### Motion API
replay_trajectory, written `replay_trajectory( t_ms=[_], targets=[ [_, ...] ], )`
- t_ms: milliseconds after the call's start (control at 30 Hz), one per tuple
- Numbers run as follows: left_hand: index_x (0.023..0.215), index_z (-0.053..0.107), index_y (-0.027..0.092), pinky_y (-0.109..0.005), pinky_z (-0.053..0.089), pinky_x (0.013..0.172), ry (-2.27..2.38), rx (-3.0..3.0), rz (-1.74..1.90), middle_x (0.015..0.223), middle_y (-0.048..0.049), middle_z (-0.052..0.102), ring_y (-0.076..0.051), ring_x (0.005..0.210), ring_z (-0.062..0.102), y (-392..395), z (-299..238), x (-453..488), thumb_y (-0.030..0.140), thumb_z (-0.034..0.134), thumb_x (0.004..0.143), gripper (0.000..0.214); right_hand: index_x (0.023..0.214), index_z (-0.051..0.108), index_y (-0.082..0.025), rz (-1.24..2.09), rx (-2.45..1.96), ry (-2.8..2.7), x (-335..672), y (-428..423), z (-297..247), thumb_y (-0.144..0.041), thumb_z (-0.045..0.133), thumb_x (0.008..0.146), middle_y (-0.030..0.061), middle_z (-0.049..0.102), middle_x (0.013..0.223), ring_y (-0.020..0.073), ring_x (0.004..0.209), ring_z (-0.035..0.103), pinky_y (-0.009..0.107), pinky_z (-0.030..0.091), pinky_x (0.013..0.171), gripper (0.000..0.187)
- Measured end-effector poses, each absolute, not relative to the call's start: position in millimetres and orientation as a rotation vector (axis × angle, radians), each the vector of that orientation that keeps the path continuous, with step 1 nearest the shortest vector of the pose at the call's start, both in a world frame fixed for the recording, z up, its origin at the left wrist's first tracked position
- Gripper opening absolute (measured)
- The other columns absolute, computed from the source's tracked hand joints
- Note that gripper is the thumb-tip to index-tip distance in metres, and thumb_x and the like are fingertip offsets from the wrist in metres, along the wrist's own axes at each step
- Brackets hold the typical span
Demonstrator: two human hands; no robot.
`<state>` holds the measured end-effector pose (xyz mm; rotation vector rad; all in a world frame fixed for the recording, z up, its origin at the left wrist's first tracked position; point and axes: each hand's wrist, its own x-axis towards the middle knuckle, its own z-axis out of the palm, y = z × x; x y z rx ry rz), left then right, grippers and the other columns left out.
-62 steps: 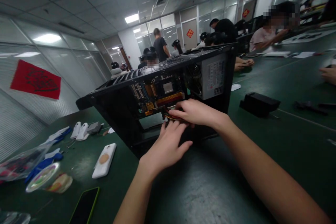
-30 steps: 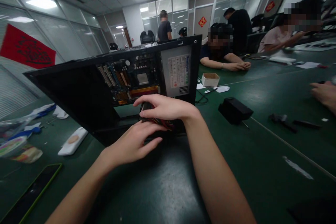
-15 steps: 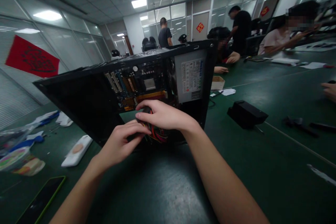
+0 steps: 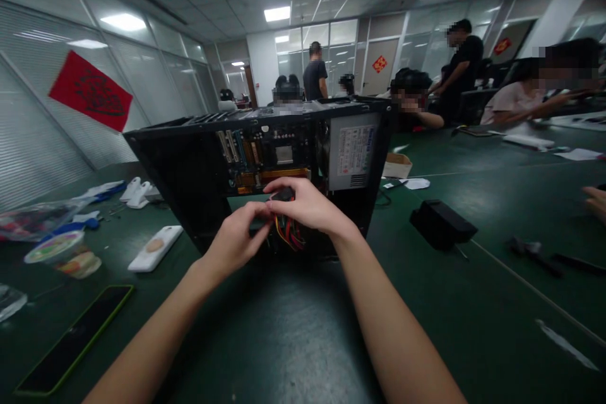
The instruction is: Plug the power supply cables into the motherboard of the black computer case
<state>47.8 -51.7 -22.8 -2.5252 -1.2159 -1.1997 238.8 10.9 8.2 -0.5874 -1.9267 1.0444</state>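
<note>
An open black computer case (image 4: 177,170) stands on the green table in front of me. Inside it are a motherboard (image 4: 255,154) and, at the upper right, a grey power supply (image 4: 351,154) with a label. My right hand (image 4: 305,202) is closed round a bundle of red, yellow and black cables (image 4: 290,231) in the lower opening of the case. My left hand (image 4: 241,227) meets it from the left, thumb and fingers pinched at the same bundle. The exact spot gripped is partly hidden by the fingers.
On the left lie a phone with a green edge (image 4: 76,338), a white phone (image 4: 155,248) and a plastic cup (image 4: 61,254). A black box-shaped part (image 4: 442,224) rests to the right, with dark pieces (image 4: 534,252) beyond it. Other people sit and stand behind the case.
My view has shifted, so the scene sits further right. The left fingers have drawn together at the cables, and the right hand still holds the bundle.
</note>
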Motion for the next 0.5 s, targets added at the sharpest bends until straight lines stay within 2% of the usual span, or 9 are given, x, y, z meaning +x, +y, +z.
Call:
replay_trajectory(
  t_ms=[133,267,400,500],
  targets=[
    [0.114,0.056,0.02,-0.024,0.057,0.077,-1.262,-2.439,-1.317,0.092,-0.0004,0.07,-0.014,0.083,0.071,-45,-31,53,0.02,0.068,0.09,0.026,0.113,0.068,-0.014,1.116,-0.563,-1.897,233,17,4,-0.019,0.067,0.087,0.0067,0.07,0.111,0.0171,0.102,0.065,0.031,0.051,0.094,0.026],
    [0.12,0.06,0.02,-0.024,0.058,0.079,-1.286,-2.407,-1.365,0.094,-0.0005,0.074,-0.014,0.081,0.072,-40,-29,57,0.023,0.072,0.089,0.033,0.112,0.066,-0.017,1.232,-0.502,-1.817,229,24,-1,-0.032,0.049,0.1,0.005,0.068,0.108,0.0172,0.102,0.063,0.032,0.05,0.096,0.025],
    [0.119,0.066,0.018,-0.024,0.058,0.076,-1.364,-2.43,-1.402,0.09,-0.0014,0.075,-0.014,0.078,0.072,-28,-29,55,0.024,0.071,0.089,0.03,0.114,0.064,-0.019,1.156,-0.529,-1.746,222,36,-11,-0.029,0.046,0.1,0.0047,0.068,0.112,0.0168,0.107,0.062,0.032,0.046,0.102,0.025],
    [0.113,0.072,0.016,-0.026,0.058,0.075,-1.448,-2.434,-1.435,0.094,-0.005,0.078,-0.018,0.08,0.073,-14,-31,48,0.03,0.071,0.089,0.028,0.114,0.064,-0.019,1.009,-0.549,-1.754,222,45,-18,-0.024,0.043,0.098,0.0056,0.068,0.117,0.017,0.111,0.062,0.034,0.044,0.105,0.026]
  ],
)
